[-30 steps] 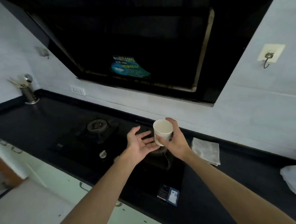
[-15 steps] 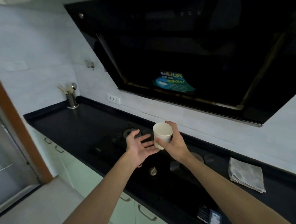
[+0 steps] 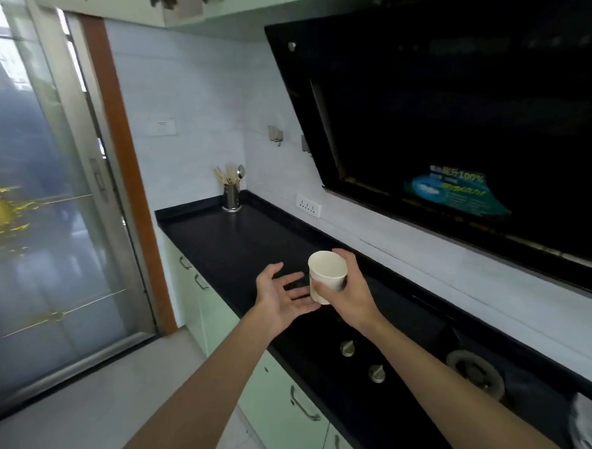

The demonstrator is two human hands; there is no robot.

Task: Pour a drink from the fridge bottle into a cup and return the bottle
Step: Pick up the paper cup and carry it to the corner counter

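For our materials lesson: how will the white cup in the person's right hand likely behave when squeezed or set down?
The cup looks like thin paper, so a hard squeeze would probably dent it. The right hand holds it with fingers alone, suggesting lightness. Narrower at its base, it may tip easily on the countertop.

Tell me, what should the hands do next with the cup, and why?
Probably set the cup down on the black counter just ahead. The right hand holds it in the air, the left hand is open, and no bottle is in view.
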